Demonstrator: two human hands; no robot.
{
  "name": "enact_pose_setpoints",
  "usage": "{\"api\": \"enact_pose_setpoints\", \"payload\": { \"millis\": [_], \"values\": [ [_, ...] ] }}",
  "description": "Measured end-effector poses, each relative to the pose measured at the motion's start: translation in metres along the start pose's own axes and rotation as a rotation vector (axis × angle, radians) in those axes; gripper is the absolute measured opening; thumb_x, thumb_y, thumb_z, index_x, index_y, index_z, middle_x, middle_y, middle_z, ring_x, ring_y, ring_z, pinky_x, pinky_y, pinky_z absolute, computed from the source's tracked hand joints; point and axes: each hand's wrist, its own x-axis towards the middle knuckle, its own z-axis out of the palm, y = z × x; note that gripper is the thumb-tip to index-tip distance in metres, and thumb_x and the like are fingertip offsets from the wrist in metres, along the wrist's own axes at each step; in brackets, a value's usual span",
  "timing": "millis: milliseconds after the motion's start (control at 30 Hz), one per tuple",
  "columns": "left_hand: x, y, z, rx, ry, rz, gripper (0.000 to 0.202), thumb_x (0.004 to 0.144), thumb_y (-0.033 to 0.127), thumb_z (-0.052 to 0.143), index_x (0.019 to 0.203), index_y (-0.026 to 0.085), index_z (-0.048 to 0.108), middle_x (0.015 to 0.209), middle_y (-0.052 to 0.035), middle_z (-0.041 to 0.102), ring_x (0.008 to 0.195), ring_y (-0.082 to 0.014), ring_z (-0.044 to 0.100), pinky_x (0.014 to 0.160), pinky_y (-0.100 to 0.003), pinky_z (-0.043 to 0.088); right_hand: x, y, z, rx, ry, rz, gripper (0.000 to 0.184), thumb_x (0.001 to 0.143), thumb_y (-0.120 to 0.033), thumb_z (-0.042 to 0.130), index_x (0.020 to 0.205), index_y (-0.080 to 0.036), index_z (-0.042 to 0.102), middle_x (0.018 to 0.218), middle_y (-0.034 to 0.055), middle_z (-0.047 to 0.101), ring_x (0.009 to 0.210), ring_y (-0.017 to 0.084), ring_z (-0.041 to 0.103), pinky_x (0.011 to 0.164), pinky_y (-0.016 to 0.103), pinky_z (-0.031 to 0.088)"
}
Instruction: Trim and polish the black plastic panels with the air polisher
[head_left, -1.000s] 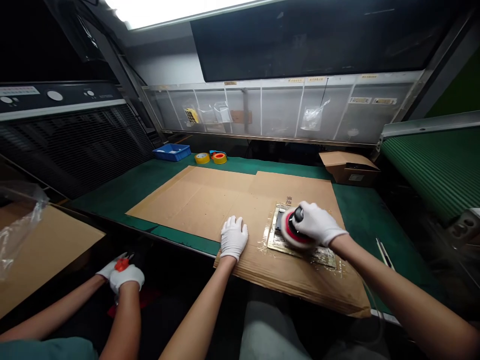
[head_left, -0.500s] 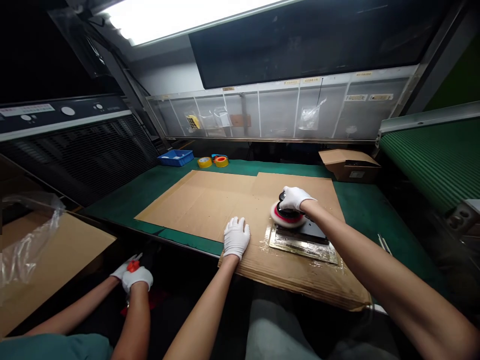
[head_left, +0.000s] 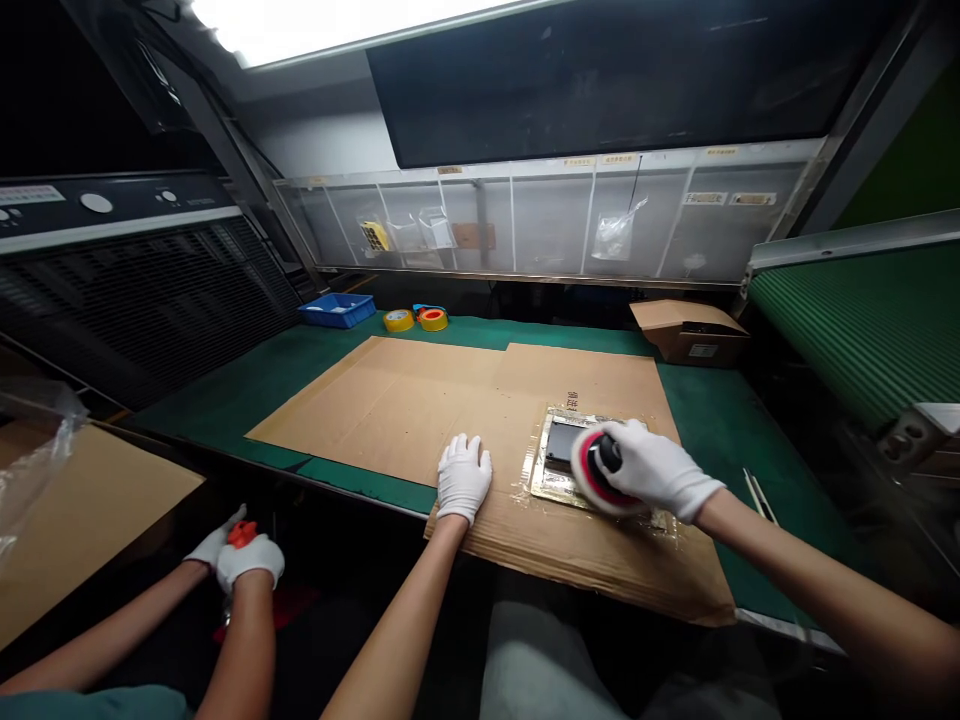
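Note:
My right hand (head_left: 652,468), in a white glove, is closed round the black body of a round polisher (head_left: 600,470) with a red band and a white pad. The polisher is tilted over the right part of a flat dark panel (head_left: 559,446). A shiny metallic frame (head_left: 553,490) surrounds the panel, with clear tape around its edges on the cardboard. My left hand (head_left: 463,480), also gloved, lies flat with fingers stretched on the cardboard sheet (head_left: 390,400), left of the frame.
Tape rolls (head_left: 398,320) and a blue tray (head_left: 337,310) stand at the back left; an open carton (head_left: 697,335) at the back right. Tweezers-like metal strips (head_left: 760,495) lie on the right. At lower left, a co-worker's gloved hands (head_left: 247,560) hold something red.
My right hand has moved the polisher from the panel's far left area toward me and to the right, uncovering the panel's left end. My left hand stays on the cardboard.

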Motion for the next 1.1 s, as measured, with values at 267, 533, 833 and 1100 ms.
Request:
{"api": "enact_pose_setpoints", "payload": {
  "millis": [267,533,833,1100],
  "values": [
    [-0.001,0.002,-0.001,-0.001,0.014,0.008,0.042,0.099,0.036,0.047,0.132,0.017,0.064,0.145,-0.0165,0.057,0.139,-0.0317,0.049,0.118,-0.043,0.038,0.002,-0.019,0.008,-0.002,0.066,-0.018,0.041,0.087,-0.034,0.06,0.126,-0.023,0.06,0.112,0.0115,0.063,0.082,0.022,0.063,0.065,0.029,0.037],
    [-0.005,-0.002,-0.001,-0.022,0.001,-0.004,0.045,0.1,0.037,0.046,0.137,0.017,0.063,0.149,-0.016,0.055,0.142,-0.0309,0.048,0.122,-0.044,0.034,0.02,-0.057,0.016,0.056,0.054,-0.114,0.037,0.081,-0.022,0.061,0.119,-0.019,0.062,0.11,0.0124,0.064,0.091,0.024,0.065,0.071,0.029,0.042],
    [-0.006,0.0,0.002,-0.057,0.01,-0.018,0.045,0.098,0.037,0.05,0.135,0.016,0.064,0.149,-0.0175,0.055,0.142,-0.0314,0.047,0.121,-0.042,0.036,0.015,0.003,0.001,0.046,-0.047,0.272,0.041,0.09,-0.053,0.054,0.119,-0.026,0.063,0.11,0.0125,0.064,0.077,0.026,0.066,0.063,0.032,0.04],
    [-0.001,-0.003,-0.002,-0.003,0.002,-0.017,0.045,0.099,0.037,0.046,0.137,0.017,0.062,0.15,-0.0156,0.055,0.141,-0.0293,0.048,0.121,-0.042,0.035,0.114,-0.036,-0.017,0.201,-0.123,0.148,0.045,0.076,-0.038,0.068,0.116,-0.02,0.062,0.108,0.0126,0.07,0.09,0.026,0.068,0.064,0.029,0.043]
  ]
}}
